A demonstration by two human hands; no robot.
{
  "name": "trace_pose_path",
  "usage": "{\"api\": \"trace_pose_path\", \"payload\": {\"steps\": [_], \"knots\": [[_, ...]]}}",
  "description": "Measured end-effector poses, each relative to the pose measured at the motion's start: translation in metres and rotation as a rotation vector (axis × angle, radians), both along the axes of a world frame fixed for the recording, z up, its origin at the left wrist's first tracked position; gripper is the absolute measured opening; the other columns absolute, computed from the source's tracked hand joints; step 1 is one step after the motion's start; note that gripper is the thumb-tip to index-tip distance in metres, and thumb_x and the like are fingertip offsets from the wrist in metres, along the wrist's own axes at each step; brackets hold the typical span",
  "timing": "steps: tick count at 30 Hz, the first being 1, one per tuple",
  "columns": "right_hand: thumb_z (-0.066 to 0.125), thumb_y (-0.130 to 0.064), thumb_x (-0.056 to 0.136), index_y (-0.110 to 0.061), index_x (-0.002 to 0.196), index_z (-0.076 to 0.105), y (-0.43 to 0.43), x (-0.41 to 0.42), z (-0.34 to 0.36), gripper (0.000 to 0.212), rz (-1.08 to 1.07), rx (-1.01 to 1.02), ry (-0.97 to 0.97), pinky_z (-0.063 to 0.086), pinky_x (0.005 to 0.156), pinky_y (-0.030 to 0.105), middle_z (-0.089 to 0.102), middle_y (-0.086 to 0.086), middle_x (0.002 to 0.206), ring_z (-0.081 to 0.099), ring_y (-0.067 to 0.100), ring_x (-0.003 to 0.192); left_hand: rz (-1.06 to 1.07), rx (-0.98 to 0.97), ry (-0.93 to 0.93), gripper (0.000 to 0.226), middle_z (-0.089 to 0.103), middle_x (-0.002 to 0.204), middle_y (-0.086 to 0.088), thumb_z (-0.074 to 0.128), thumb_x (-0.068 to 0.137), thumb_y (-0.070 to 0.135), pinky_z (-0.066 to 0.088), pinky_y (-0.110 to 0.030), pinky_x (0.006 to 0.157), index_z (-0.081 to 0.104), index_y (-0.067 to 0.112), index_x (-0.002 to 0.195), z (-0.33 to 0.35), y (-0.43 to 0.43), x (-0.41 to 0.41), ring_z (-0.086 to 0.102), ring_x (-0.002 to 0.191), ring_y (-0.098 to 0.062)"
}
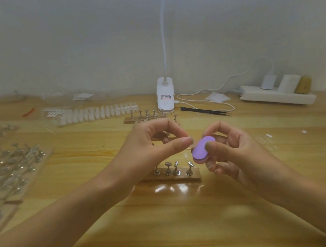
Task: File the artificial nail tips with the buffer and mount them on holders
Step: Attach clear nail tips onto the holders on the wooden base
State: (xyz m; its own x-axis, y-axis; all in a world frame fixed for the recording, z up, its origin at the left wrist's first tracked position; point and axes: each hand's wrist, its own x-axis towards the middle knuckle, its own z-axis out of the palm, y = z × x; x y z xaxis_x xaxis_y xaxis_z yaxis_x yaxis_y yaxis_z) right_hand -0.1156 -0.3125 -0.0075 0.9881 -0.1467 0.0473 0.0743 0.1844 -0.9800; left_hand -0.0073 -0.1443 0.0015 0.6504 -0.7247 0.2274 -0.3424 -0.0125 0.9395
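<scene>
Glossy yellow wooden counter (167, 231) nearest, two bare forearms over it. Right hand (231, 152): fingers curled round a flat oval purple foam buffer (201, 149), thumb pressed on its face, held above counter centre. Left hand (156, 143): thumb and forefinger tips pinched together just beside the buffer's edge; what they pinch is too small to tell. Below the hands, one wooden strip (194, 174) with four shiny metal peg holders (175, 169) visible. Second wooden strip (128, 120) behind, about five pegs. Long row of white plastic nail tips (98, 113) far left. White lamp clamp (165, 95), label unreadable. One black tweezers (204, 111), one white power strip (274, 97).
</scene>
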Motion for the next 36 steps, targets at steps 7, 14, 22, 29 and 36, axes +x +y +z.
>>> {"api": "trace_pose_path", "payload": {"steps": [7, 14, 22, 29, 36], "knots": [[0.087, -0.013, 0.072, -0.019, 0.089, 0.077, -0.004, -0.001, 0.004, 0.021, 0.148, 0.02, 0.089, 0.056, 0.072, 0.016, 0.075, 0.006, 0.092, 0.075, 0.015, 0.084, -0.063, -0.031, 0.001, 0.014, 0.07, 0.088, 0.011, 0.076, 0.077, 0.04, 0.046, -0.033, 0.087, 0.07, 0.026, 0.078, 0.0, 0.001, 0.003, 0.06, 0.092, -0.025], [0.088, -0.026, 0.057, -0.014, 0.085, 0.07, -0.007, 0.001, 0.008, 0.036, 0.021, 0.141, 0.07, 0.057, 0.06, 0.018, 0.074, 0.015, 0.086, 0.073, 0.016, 0.07, -0.125, -0.033, -0.082, 0.007, 0.063, 0.084, 0.013, 0.072, 0.08, 0.035, 0.046, -0.024, 0.071, 0.067, 0.031, 0.076, 0.005, 0.001, 0.006, 0.054, 0.082, -0.011], [0.085, -0.015, 0.069, -0.019, 0.074, 0.069, -0.002, 0.005, 0.008, 0.018, -0.041, 0.092, 0.0, 0.058, 0.067, 0.021, 0.075, 0.014, 0.089, 0.074, 0.019, 0.077, -0.075, -0.09, -0.127, 0.013, 0.062, 0.084, 0.01, 0.075, 0.081, 0.034, 0.042, -0.012, 0.069, 0.065, 0.027, 0.076, 0.002, 0.001, 0.006, 0.056, 0.079, -0.009], [0.08, -0.022, 0.069, -0.021, 0.079, 0.067, 0.0, 0.002, 0.007, 0.017, 0.079, 0.001, -0.014, 0.058, 0.069, 0.024, 0.075, 0.015, 0.091, 0.074, 0.024, 0.079, -0.053, -0.05, -0.262, 0.006, 0.06, 0.088, 0.01, 0.068, 0.08, 0.034, 0.038, -0.004, 0.071, 0.066, 0.028, 0.079, 0.004, -0.001, 0.001, 0.053, 0.076, 0.003], [0.083, -0.018, 0.074, -0.016, 0.083, 0.062, -0.003, 0.0, 0.01, 0.024, -0.039, -0.262, -0.097, 0.057, 0.066, 0.024, 0.074, 0.014, 0.089, 0.074, 0.031, 0.081, -0.006, 0.034, -0.398, 0.014, 0.058, 0.089, 0.008, 0.072, 0.086, 0.019, 0.037, -0.003, 0.075, 0.064, 0.029, 0.079, 0.009, 0.001, -0.004, 0.054, 0.08, 0.003]]}}
